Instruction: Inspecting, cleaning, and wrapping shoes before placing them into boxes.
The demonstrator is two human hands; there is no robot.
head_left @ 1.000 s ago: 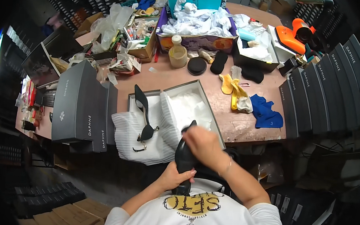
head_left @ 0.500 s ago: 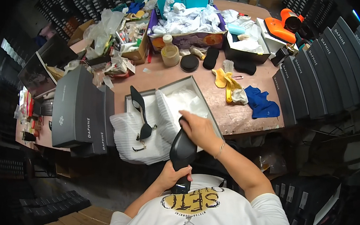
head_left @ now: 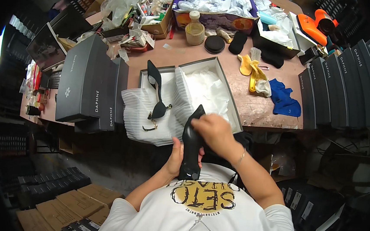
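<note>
A black shoe (head_left: 190, 144) is held upright in front of my chest, its pointed end toward the box. My left hand (head_left: 174, 160) wraps round its lower part, thumb along the near side and fingertips showing at the other edge. Beside the upper end, my right hand (head_left: 216, 135) is curled closed against the shoe; whatever its fingers hold is hidden. Another black shoe (head_left: 161, 109), with a strap and a small metal fitting, lies on striped white wrapping (head_left: 139, 118) across an open grey shoebox (head_left: 231, 104). White tissue paper (head_left: 206, 89) fills the box's right part.
Grey shoeboxes (head_left: 81, 81) stand at the left, with a row of more (head_left: 343, 89) along the right. Behind the box are a bottle (head_left: 195, 31), a round black tin (head_left: 214, 44), yellow cloths (head_left: 255, 73), a blue cloth (head_left: 285, 98) and a carton of crumpled paper (head_left: 214, 20).
The held shoe has turned, and its pointed end now shows. My right hand has shifted from over its top to the right side and curled up. The view has tilted down.
</note>
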